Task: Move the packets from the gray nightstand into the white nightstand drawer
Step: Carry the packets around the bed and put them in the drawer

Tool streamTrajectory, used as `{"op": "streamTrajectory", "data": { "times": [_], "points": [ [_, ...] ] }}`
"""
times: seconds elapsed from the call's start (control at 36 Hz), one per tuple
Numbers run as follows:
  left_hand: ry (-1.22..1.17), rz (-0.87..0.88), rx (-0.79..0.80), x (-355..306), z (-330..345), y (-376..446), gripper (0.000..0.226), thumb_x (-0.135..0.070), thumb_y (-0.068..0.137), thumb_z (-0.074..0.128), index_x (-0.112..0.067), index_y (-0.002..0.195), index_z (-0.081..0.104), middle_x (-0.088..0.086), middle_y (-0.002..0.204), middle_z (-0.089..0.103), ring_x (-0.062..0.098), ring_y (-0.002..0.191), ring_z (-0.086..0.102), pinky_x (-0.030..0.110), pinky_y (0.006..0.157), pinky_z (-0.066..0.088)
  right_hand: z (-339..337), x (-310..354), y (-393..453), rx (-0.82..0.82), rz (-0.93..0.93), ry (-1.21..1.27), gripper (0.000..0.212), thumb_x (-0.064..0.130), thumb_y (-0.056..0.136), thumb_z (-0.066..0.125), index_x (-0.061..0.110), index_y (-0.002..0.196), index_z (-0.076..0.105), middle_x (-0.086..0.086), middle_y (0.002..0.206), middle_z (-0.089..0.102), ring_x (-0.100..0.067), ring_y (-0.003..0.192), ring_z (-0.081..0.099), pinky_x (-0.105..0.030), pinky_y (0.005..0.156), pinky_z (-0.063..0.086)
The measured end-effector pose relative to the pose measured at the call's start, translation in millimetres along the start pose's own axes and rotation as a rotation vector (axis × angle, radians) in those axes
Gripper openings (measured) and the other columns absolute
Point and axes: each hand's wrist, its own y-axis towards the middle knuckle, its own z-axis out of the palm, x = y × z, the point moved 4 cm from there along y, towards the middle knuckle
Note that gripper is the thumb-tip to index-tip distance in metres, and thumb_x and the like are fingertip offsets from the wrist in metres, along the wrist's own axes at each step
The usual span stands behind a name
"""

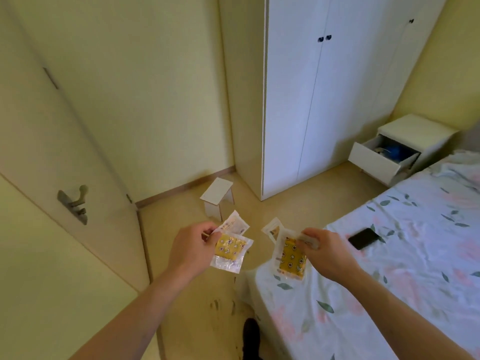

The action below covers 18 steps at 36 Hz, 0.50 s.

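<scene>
Four flat, crinkly clear-plastic packets are held in the air, two per hand. The left hand [192, 245] pinches a yellow patterned packet [230, 252] and a white one [235, 224]; the right hand [320, 246] pinches another yellow [291, 258] and white [272, 228] pair above the bed's [389, 268] near corner. The white nightstand's [415, 131] single drawer [376, 162] stands open.

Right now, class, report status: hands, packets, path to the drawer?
Left hand and right hand each pinching packets. White nightstand drawer open. Small stool left of path.
</scene>
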Motion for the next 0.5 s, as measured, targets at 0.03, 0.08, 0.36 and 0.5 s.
{"op": "streamTrajectory", "data": {
  "times": [0.03,0.08,0.36,0.5],
  "points": [
    [0.007,0.003,0.009,3.3,1.2,22.0,0.018,-0.03,0.091,0.07,-0.04,0.076,0.068,-0.025,0.069,0.065,-0.006,0.066,0.062,0.018,0.052,0.046,3.3,2.3,18.9,0.001,0.013,-0.006,0.026,0.033,0.096,0.065,0.038,0.072,0.058,0.019,0.065,0.061,-0.005,0.064,0.065,-0.014,0.053,0.05],
    [0.007,0.019,0.017,8.2,3.5,66.5,0.014,-0.03,0.092,0.069,-0.038,0.08,0.071,-0.025,0.07,0.066,-0.007,0.067,0.063,0.016,0.052,0.045,9.6,8.2,58.1,0.013,0.029,0.002,0.019,0.035,0.097,0.062,0.036,0.079,0.063,0.018,0.071,0.063,-0.006,0.065,0.064,-0.012,0.051,0.046],
    [0.012,0.006,0.036,41.4,-1.3,263.6,0.022,-0.026,0.092,0.068,-0.043,0.078,0.069,-0.025,0.07,0.067,-0.007,0.073,0.063,0.017,0.056,0.043,40.1,53.8,248.6,0.048,0.035,0.101,0.024,0.027,0.096,0.063,0.029,0.072,0.065,0.007,0.063,0.064,-0.006,0.051,0.053,-0.022,0.051,0.043],
    [0.037,0.038,0.041,52.2,-9.2,346.4,0.018,-0.026,0.092,0.065,-0.039,0.082,0.073,-0.034,0.074,0.066,-0.007,0.073,0.064,0.015,0.053,0.04,44.2,77.4,324.3,0.069,0.033,0.107,0.02,0.03,0.096,0.063,0.028,0.077,0.069,0.005,0.064,0.065,-0.004,0.047,0.049,-0.019,0.046,0.037]
  ]
}}
